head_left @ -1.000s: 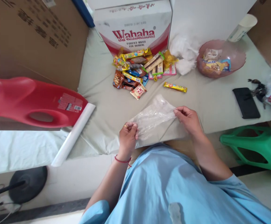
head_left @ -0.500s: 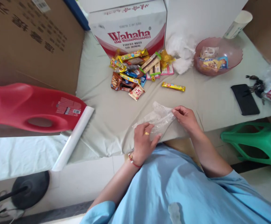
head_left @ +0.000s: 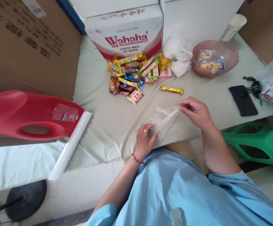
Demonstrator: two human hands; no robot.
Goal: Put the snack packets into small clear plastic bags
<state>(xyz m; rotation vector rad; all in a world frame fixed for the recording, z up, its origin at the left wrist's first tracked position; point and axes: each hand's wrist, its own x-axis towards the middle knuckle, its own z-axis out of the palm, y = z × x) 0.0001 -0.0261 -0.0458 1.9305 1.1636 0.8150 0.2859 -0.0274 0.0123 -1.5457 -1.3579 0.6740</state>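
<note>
A thin clear plastic bag stretches between my two hands above the cloth near the table's front edge. My right hand pinches its right end between thumb and fingertips. At the lower left end, my left hand has its fingers curled on the plastic, with the thumb a little apart. Just beyond the bag lies a single yellow snack stick. Farther back is a pile of wrapped snacks, with a small cream-coloured packet at its front.
A Wahaha carton stands behind the snacks. White crumpled plastic and a pink bowl holding packets are at the back right. A phone lies right; a red plastic container and a white roll are left.
My right hand has moved slightly up and to the right, drawing the plastic bag tighter into a narrow strip. My left hand stays near the bag's other end.
</note>
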